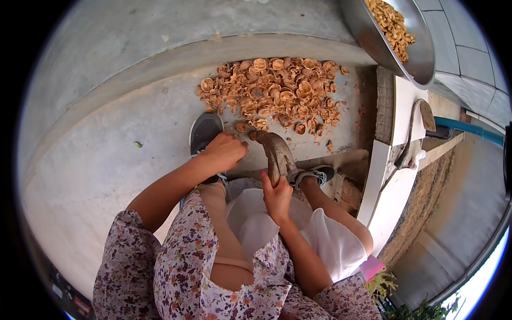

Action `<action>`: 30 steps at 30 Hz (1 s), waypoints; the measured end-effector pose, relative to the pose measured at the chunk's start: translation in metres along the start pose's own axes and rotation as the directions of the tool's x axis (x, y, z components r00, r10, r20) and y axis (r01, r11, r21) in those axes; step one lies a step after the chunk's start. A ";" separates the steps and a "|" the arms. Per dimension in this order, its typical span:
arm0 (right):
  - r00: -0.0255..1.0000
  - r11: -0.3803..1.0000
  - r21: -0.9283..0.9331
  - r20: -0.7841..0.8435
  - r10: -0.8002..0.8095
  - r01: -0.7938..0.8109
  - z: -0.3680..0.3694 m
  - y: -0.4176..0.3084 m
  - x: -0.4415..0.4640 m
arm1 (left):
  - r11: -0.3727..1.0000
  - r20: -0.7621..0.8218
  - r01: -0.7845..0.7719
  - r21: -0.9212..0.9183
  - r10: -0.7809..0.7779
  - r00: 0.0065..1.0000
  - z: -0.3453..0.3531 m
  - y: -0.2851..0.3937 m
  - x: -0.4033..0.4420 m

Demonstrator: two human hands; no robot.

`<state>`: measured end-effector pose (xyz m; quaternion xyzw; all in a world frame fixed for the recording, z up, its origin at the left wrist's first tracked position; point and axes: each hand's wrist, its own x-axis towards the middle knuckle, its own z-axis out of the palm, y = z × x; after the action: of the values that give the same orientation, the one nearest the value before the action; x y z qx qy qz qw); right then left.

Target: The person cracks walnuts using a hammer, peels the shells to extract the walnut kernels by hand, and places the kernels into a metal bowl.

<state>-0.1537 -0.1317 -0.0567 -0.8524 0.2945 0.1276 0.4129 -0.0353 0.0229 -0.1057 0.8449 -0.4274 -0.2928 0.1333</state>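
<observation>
My right hand [277, 198] grips the wooden handle of a claw hammer [276, 152], its worn metal head raised in front of my knees. To the left of the hammer's striking face, my left hand [226, 151] is closed, fingers curled in a pinch. What those fingers hold, if anything, is hidden. Just beyond both hands a pile of broken walnut shells [285, 98] spreads over the concrete floor. One rounded walnut piece [241, 127] lies near my left shoe [206, 132]. White cloth or plastic [256, 210] lies between my legs.
At the upper right, a metal bowl [421, 58] holds walnut kernels [392, 26]. A curved tool [413, 128] rests on the white ledge [392, 197] at my right, beside a blue pipe [469, 128]. A raised concrete step [160, 66] runs behind the shells.
</observation>
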 end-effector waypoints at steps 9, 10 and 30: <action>0.999 1.000 0.005 0.032 0.031 -0.031 0.002 -0.004 0.000 | 0.906 -0.292 0.164 -0.390 -0.291 0.911 0.004 -0.013 0.011; 0.999 1.000 0.007 0.043 0.029 -0.029 0.003 -0.005 0.001 | 0.906 -0.293 0.163 -0.391 -0.290 0.911 0.005 -0.014 0.011; 0.969 0.964 -0.101 -0.002 -0.248 0.246 0.023 0.003 0.017 | 0.805 -0.256 0.284 -0.520 -0.464 0.848 0.008 -0.015 0.019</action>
<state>-0.1415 -0.1218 -0.0802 -0.9029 0.1821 0.0836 0.3802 -0.0218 0.0174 -0.1266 0.8961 -0.1330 -0.2416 0.3478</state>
